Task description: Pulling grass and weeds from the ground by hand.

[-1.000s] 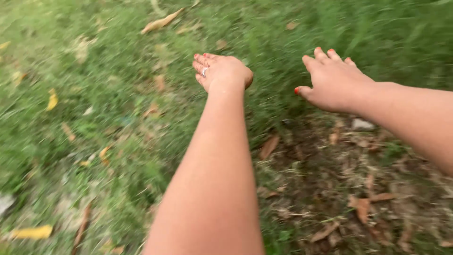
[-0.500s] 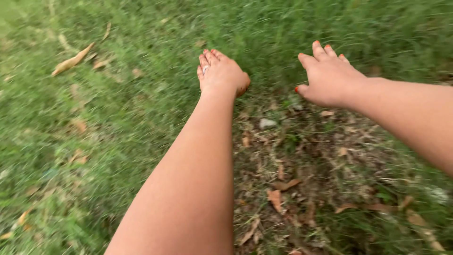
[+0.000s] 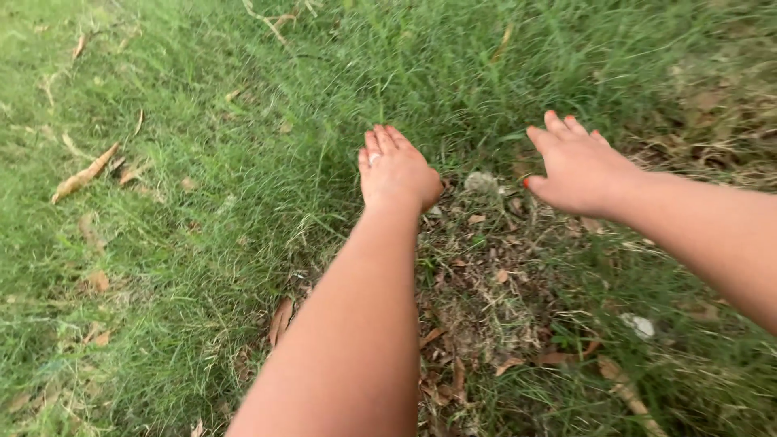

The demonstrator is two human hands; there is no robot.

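Note:
Both my arms reach forward over grassy ground. My left hand (image 3: 395,171) is stretched out flat, fingers together, with a ring on one finger, and holds nothing. It hovers over the edge between green grass (image 3: 243,162) and a patch of dry leaves. My right hand (image 3: 579,166) is spread with painted nails, palm down, and is also empty. A small pale stone (image 3: 481,181) lies on the ground between the two hands.
A bare patch of dry brown leaves and twigs (image 3: 486,299) lies below my hands. Scattered fallen leaves (image 3: 85,174) dot the grass at the left. Another small white stone (image 3: 641,325) sits at the lower right. Taller grass rises at the back.
The view has swung left to right across the ground and steadied. Both hands have dropped lower in the view, staying empty and apart.

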